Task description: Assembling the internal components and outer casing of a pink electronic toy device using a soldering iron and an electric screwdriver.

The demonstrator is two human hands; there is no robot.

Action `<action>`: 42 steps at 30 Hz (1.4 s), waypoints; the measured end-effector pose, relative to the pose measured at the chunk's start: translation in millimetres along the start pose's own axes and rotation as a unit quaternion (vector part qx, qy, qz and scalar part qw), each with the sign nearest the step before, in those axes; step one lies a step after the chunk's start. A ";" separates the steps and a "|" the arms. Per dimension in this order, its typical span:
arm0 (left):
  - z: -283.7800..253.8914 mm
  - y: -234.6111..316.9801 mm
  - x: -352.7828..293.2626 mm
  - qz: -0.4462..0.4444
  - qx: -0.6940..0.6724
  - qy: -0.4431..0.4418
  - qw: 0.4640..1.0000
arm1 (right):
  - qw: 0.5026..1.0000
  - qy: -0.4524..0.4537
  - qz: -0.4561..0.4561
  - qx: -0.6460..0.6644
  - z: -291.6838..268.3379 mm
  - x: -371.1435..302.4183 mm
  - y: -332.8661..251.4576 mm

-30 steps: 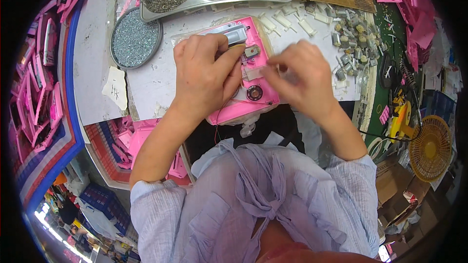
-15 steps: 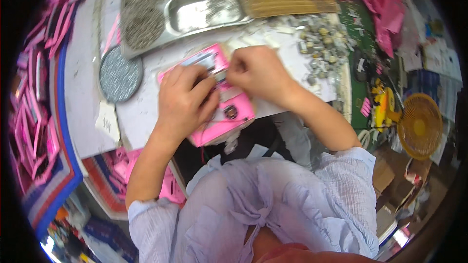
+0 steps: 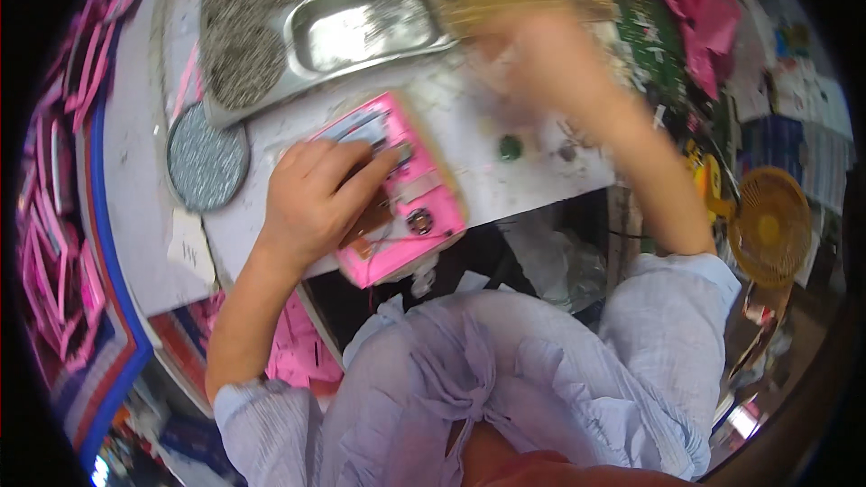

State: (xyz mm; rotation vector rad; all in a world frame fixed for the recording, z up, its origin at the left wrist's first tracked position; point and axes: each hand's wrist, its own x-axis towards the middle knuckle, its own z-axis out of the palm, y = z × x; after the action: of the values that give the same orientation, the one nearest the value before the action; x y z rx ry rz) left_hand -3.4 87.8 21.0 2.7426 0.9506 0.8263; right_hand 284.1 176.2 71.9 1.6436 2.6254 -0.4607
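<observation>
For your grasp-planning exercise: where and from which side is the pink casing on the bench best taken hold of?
Probably by its long right edge, from the right: the pink casing lies flat, the left hand covers its left half, and its near end overhangs the bench.

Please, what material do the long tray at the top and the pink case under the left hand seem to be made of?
The tray looks like bare metal, probably steel: silver-grey with bright reflections. The pink case, which the left hand presses on, looks like moulded plastic: even colour, smooth, slightly glossy. The right hand is blurred.

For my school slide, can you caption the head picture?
Left hand holds a pink gadget while the blurred right hand reaches away.
</observation>
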 end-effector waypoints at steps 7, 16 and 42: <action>1.8 -11.1 11.8 0.045 -0.036 -0.011 0.998 | 0.905 0.145 0.321 -0.238 -45.8 54.4 348.5; -2.6 -17.0 22.9 0.123 0.015 -0.058 0.991 | 0.905 0.184 0.314 -0.220 -40.7 35.2 337.5; -57.8 8.2 37.9 -0.166 -0.366 0.011 0.916 | 0.629 -0.108 -0.117 0.761 -30.8 -54.8 0.0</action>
State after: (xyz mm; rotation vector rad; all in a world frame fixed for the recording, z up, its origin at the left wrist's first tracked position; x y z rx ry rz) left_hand -5.2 100.7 89.4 1.8780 0.8457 0.9105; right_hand 313.2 135.8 110.3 0.8821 1.9117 -3.1614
